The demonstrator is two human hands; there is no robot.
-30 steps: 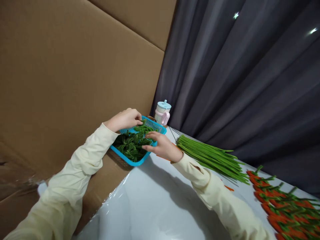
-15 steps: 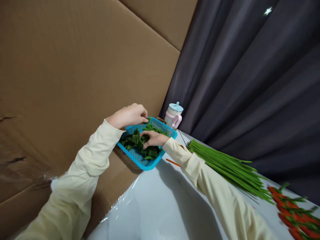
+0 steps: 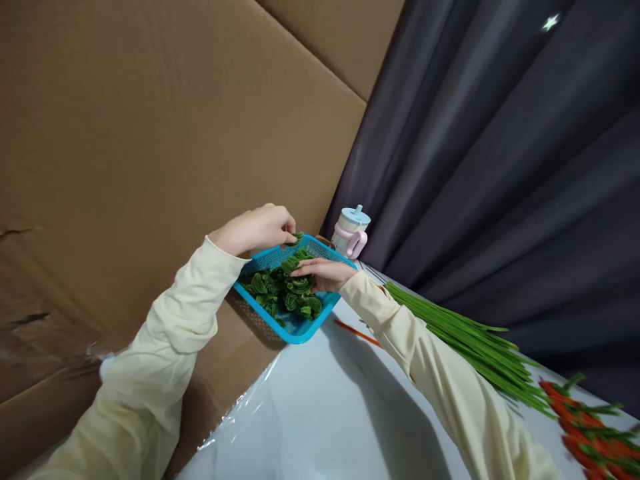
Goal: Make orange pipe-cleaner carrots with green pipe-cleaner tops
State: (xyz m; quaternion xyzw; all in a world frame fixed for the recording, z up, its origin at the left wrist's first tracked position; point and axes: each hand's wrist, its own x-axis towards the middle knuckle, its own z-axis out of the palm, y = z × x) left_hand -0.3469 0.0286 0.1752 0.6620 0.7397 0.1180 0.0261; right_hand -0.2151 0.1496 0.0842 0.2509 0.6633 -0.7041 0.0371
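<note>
A blue plastic basket [image 3: 296,337] holds a heap of dark green leafy vegetables [image 3: 265,285]. Above its back left rim is my left hand [image 3: 260,229], fingertips pinched on a small green leafy piece [image 3: 299,238]. My right hand [image 3: 327,272] reaches over the basket's right side. Its fingers are stretched out along the top of the leaves, and I see nothing gripped in them; the fingers' undersides are hidden.
A cup with a pale blue lid and pink handle [image 3: 351,232] stands behind the basket. Long green stalks [image 3: 465,340] and red peppers [image 3: 590,427] lie along the table's right side. A thin orange strip [image 3: 356,332] lies near the basket. Cardboard [image 3: 175,120] rises at left.
My right hand has drawn back to the right, its fingers going from curled in the leaves to stretched out. More leaves show now. My left hand stays almost still, pinching the leafy piece.
</note>
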